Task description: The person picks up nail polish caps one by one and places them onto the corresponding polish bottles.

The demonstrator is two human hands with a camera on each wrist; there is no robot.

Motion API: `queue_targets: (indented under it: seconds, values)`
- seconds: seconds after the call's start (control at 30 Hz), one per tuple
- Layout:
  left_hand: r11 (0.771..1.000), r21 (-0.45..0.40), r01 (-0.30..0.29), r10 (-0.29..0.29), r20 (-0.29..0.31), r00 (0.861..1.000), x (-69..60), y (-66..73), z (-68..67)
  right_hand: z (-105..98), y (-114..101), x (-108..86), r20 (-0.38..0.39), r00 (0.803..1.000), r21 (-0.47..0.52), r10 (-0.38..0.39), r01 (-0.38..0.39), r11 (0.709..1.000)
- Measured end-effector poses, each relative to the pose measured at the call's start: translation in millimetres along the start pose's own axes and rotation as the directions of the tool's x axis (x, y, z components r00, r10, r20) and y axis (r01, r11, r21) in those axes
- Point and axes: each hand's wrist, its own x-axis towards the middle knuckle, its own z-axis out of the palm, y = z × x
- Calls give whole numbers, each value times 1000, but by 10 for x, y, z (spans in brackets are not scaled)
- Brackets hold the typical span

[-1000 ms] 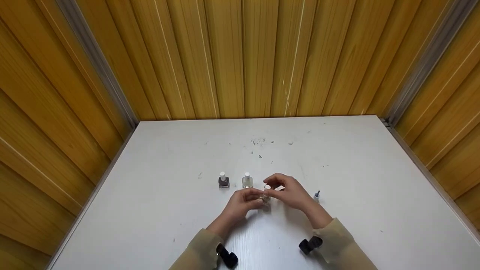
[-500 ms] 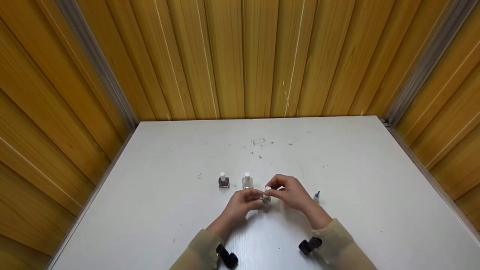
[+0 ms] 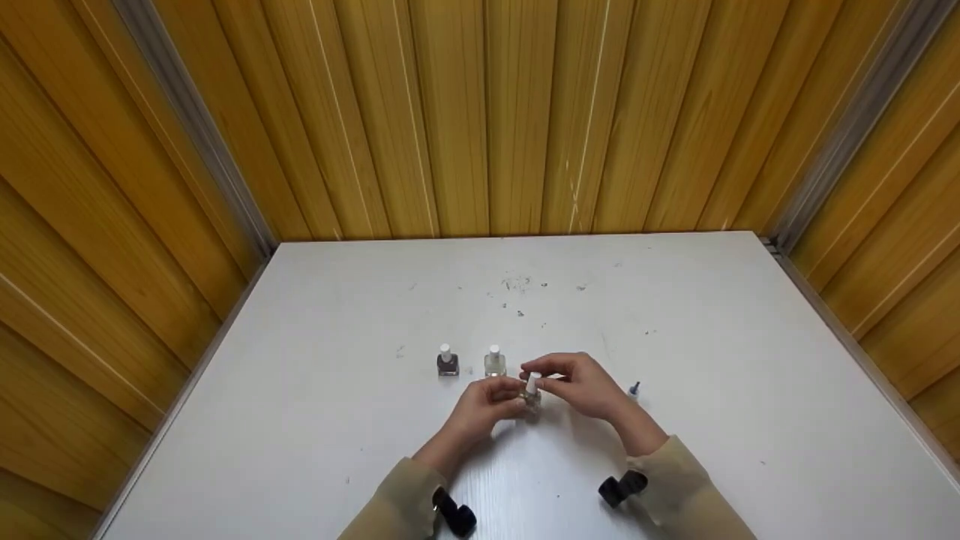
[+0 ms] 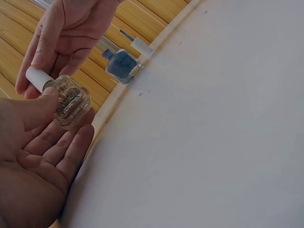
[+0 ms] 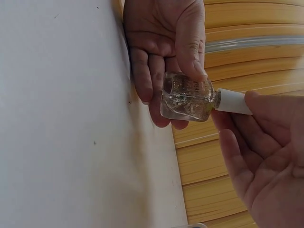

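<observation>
Between both hands is a clear nail polish bottle (image 5: 187, 97) with glitter inside and a white cap (image 5: 232, 101) on its neck. My left hand (image 3: 484, 405) holds the glass body, its thumb on the near face and its fingers behind. My right hand (image 3: 585, 386) pinches the white cap between thumb and fingers. In the left wrist view, a blue nail polish bottle (image 4: 122, 65) stands uncapped, with its white brush cap (image 4: 141, 46) beside it, blue brush pointing up. The head view shows that brush cap near the right wrist; the blue bottle is hidden there.
Behind the hands stand a dark nail polish bottle (image 3: 448, 364) and a pale clear one (image 3: 495, 365), both with white caps. The white table (image 3: 337, 322) carries small dark marks. Wood-look panels (image 3: 487, 120) rise at the back and sides.
My right hand's fingers have shifted around the white cap, the fingertips reaching further left, and more of the cap shows now. The left hand and the bottle have stayed nearly in place.
</observation>
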Motion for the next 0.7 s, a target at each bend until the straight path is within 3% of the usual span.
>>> queue_targets:
  seconds: [0.4,0.7]
  values:
    - [999,-15,-29,29,16,999,5,-17,2,59,-34,18,-136,990,-35,48,-53,998]
    - [999,-4,-34,34,26,999,-3,-5,10,111,16,35,-192,978,-58,87,-100,993]
